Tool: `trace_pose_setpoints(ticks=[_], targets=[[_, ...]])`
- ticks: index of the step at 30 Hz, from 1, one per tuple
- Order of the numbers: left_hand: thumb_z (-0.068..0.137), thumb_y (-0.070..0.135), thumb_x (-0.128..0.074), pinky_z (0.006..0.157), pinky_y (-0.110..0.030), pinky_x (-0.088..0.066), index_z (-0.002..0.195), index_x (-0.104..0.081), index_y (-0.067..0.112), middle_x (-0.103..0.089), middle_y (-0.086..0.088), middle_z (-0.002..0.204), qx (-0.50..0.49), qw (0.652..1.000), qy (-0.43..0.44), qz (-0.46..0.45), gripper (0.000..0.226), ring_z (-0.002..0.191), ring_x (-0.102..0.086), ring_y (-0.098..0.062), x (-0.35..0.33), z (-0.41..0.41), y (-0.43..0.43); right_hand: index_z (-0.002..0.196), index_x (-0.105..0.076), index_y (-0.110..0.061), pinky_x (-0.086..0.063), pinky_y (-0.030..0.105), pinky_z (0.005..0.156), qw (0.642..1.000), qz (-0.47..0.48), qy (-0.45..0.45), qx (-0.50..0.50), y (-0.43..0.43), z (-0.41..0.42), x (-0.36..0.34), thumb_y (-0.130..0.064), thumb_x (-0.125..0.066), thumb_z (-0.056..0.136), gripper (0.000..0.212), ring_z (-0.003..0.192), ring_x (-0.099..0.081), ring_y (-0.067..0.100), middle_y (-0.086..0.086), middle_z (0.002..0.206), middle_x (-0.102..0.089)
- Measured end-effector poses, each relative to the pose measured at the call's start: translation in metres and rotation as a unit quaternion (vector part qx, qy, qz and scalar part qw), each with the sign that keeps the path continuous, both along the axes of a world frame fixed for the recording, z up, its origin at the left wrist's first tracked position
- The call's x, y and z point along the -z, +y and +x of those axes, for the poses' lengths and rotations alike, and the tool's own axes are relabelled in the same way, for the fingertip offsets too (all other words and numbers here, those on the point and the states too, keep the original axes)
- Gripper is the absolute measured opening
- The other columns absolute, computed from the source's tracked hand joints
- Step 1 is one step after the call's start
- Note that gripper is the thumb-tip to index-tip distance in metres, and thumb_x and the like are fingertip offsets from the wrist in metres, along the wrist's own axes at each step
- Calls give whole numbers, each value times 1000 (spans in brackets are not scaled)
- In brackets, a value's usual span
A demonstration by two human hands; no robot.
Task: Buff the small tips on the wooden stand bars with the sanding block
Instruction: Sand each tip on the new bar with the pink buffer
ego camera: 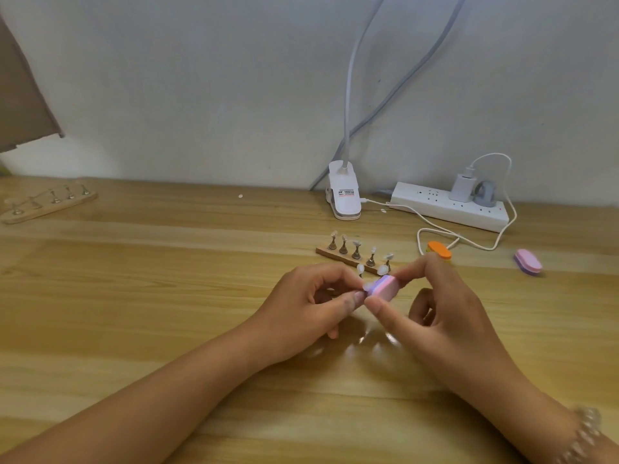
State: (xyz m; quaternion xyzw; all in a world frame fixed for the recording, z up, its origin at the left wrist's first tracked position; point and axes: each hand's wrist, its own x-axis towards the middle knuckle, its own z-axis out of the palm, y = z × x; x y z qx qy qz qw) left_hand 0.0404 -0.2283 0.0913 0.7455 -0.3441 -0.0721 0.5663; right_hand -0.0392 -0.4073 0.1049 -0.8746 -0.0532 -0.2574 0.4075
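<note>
Centrally, a small pink rectangular sanding block (385, 287) with a purple stripe is being gripped by the right hand (445, 313), with thumb and forefinger curled round its ends, low over the light wooden table (167, 296). A small pale tip (367, 288), blurred, is being pinched between the thumb and forefinger of the left hand (311, 306) and is being held against the block's left end. The remaining fingers of both hands are being kept loosely curled. Just behind the hands, a short wooden stand bar (335, 255) is being carried by the table, and its five metal pegs are being capped by clear tips. A second wooden bar with pegs (50, 205) is being kept well apart at the far left. To the right, an orange oval block (439, 251) and a pink and purple oval block (528, 261) are being left on the table. Near the wall, a white power strip (435, 209) is being occupied by two plugs, just beside a white lamp clip (343, 195).
</note>
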Motion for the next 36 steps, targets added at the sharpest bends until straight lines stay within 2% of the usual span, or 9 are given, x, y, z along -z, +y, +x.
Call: trace_pose_setpoints(ticks=[5, 7, 11, 16, 20, 25, 30, 33, 36], targets=[[94, 7, -65, 53, -27, -47, 98, -73, 9, -69, 6, 85, -9, 1000, 2, 4, 9, 59, -60, -28, 2, 0, -1, 93, -54, -25, -36, 18, 50, 999, -43, -21, -27, 5, -4, 1, -55, -75, 77, 40, 51, -52, 16, -17, 81, -55], [94, 4, -65, 52, -28, -46, 99, -73, 9, -69, 7, 84, -12, 1000, 4, 2, 11, 60, -59, -25, 2, 0, -1, 93, -54, -27, -33, 13, 50, 998, -41, -14, -51, 6, -5, 1, -53, -76, 76, 38, 50, -51, 14, -20, 78, -53], [92, 10, -69, 48, -25, -42, 92, -74, 15, -65, 19, 73, -11, 1000, -14, 10, 7, 53, -50, -19, 1, -1, -1, 93, -57, -25, -43, 30, 53, 999, 29, 5, -11, -3, 2, 0, -59, -68, 76, 40, 52, -55, 19, -11, 93, -63], [90, 2, -67, 51, -31, -36, 86, -72, 30, -63, 24, 71, -21, 999, -33, 24, 28, 51, -41, -18, -2, -1, -1, 99, -55, -30, -37, 14, 49, 995, -60, -33, -75, 6, -5, 2, -49, -72, 78, 33, 52, -53, 15, -15, 95, -54], [92, 9, -69, 50, -28, -31, 92, -74, 15, -59, 28, 60, -13, 999, -37, 31, 8, 49, -37, -16, -3, -3, -1, 97, -58, -26, -40, 25, 54, 1000, 0, -7, -17, -2, 1, 0, -49, -71, 79, 32, 52, -56, 19, -12, 98, -59], [90, 2, -67, 51, -25, -32, 86, -71, 31, -64, 25, 72, -17, 998, -43, 32, 30, 51, -37, -13, -3, -4, -2, 96, -54, -27, -42, 26, 45, 993, -80, -42, -72, 6, -5, 0, -46, -71, 76, 33, 51, -53, 15, -13, 96, -51], [92, 9, -69, 47, -23, -28, 93, -75, 19, -63, 26, 67, -10, 998, -48, 32, 12, 49, -36, -16, -4, -3, -1, 97, -57, -25, -41, 25, 52, 999, -27, -26, -5, -1, 1, 0, -40, -76, 76, 32, 54, -54, 19, -14, 96, -55], [91, 3, -67, 50, -21, -32, 94, -75, 22, -63, 27, 69, -9, 998, -55, 39, 20, 50, -38, -10, -4, -3, -1, 97, -56, -26, -40, 21, 48, 995, -79, -42, -46, 5, -3, 1, -46, -72, 76, 33, 53, -53, 15, -15, 94, -52], [92, 6, -67, 50, -24, -35, 95, -75, 22, -61, 27, 65, -10, 997, -60, 45, 18, 50, -41, -12, -3, -3, -1, 94, -56, -28, -40, 19, 50, 998, -38, -26, -46, 3, -1, 0, -45, -75, 77, 31, 53, -54, 17, -14, 95, -56]])
